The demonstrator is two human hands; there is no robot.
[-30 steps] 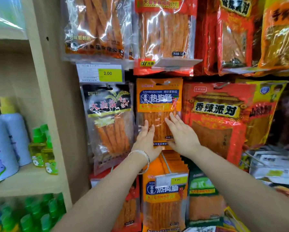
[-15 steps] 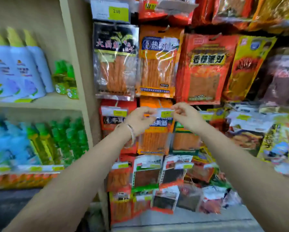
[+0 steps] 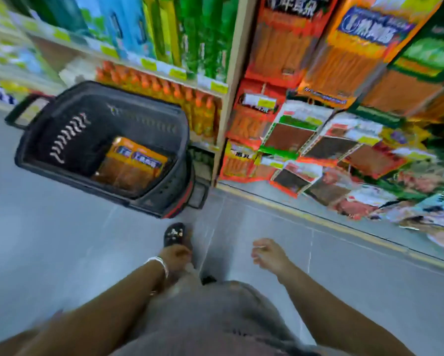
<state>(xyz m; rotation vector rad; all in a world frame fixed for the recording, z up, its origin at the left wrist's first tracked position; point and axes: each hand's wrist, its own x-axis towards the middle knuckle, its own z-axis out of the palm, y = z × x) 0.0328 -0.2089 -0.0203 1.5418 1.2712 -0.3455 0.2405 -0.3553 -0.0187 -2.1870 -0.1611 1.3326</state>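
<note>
Both of my hands hang low over the grey floor, and neither holds anything. My left hand [image 3: 176, 255], with a bracelet at its wrist, has loosely curled fingers and sits just above my black shoe [image 3: 174, 235]. Further right, my right hand [image 3: 267, 254] is also loosely curled. A black shopping basket [image 3: 69, 134] stands on the floor ahead to the left. Two orange snack packs [image 3: 133, 165] lie flat inside it. The hanging rack of orange and red snack packs [image 3: 344, 60] is at the upper right, out of my hands' reach.
A shelf post [image 3: 231, 80] separates the snack rack from shelves of green and blue bottles [image 3: 164, 29] and small orange bottles [image 3: 164, 86]. Loose packets [image 3: 370, 191] pile up at the rack's foot. The basket's handle [image 3: 23, 109] sticks out to the left.
Both hands have let go of the price tag on the rack and dropped to my sides. My view has swung down to the floor and basket.
</note>
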